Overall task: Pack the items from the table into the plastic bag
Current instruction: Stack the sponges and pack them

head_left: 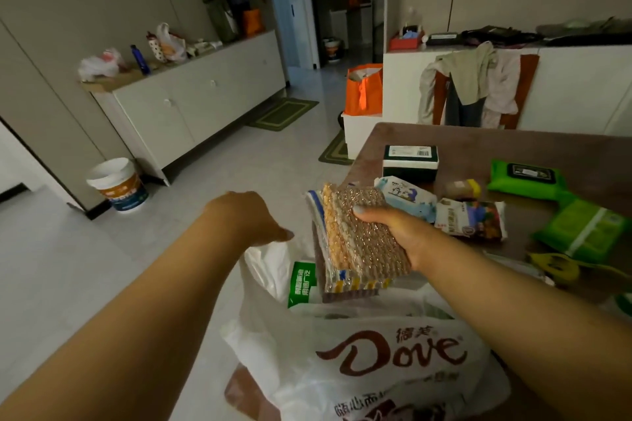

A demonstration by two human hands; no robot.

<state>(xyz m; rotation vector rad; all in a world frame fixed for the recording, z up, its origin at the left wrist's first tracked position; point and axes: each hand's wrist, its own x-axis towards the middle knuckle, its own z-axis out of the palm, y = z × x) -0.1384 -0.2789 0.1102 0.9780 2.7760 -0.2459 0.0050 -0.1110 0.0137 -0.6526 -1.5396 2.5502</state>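
Sponge pack (359,243) clamped in right hand (407,236), mid-frame above plastic bag (342,352). Left hand (249,215) pinches bag rim; slack rim could fold, blocking entry.

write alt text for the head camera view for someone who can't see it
The right hand holds a pack of scouring pads over a white plastic bag that the left hand holds open; more packets remain on the brown table.

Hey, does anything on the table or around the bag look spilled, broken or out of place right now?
Nothing stands out. The right hand holds a pack of scouring pads over the bag, whose rim the left hand holds. Packets on the table lie loose but look intact; nothing is spilled.
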